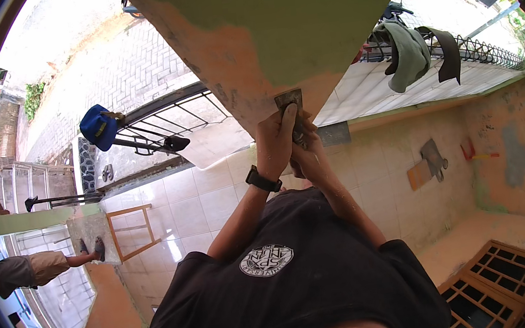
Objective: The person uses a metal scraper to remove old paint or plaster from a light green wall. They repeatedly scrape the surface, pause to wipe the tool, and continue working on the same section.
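Both of my hands meet on a worn, flat scraper, its blade up against the lower part of a painted wall or column. My left hand, below a black wristwatch, presses its thumb on the blade. My right hand is closed around the lower part of the tool. Green paint covers much of the surface; orange shows along its left and lower edges, with grey patches. Pale flecks dot my forearms.
A metal railing bears a blue cap; cloths hang on the right railing. A wooden frame stands near a person at left. A dustpan and a red tool lie at right.
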The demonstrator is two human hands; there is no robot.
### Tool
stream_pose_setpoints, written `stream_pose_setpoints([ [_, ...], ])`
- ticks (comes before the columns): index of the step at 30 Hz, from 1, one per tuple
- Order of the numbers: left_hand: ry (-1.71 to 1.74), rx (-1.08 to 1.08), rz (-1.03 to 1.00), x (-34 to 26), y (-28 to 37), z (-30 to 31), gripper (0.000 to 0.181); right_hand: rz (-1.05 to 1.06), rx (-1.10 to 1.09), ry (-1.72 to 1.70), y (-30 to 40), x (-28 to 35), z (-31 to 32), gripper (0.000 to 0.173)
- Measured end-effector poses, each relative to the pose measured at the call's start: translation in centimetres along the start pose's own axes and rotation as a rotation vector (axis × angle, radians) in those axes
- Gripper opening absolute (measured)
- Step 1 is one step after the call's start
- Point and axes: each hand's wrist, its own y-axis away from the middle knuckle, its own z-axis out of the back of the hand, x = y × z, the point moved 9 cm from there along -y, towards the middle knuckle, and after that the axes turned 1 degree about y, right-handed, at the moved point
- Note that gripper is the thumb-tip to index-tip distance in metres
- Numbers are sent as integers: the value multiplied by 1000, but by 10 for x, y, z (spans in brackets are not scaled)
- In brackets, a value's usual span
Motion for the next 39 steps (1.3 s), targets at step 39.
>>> stream_pose_setpoints([
  [39, -127, -68, -109, -23, -6, 9, 33, -86, 18, 17, -6, -1, -5, 34],
])
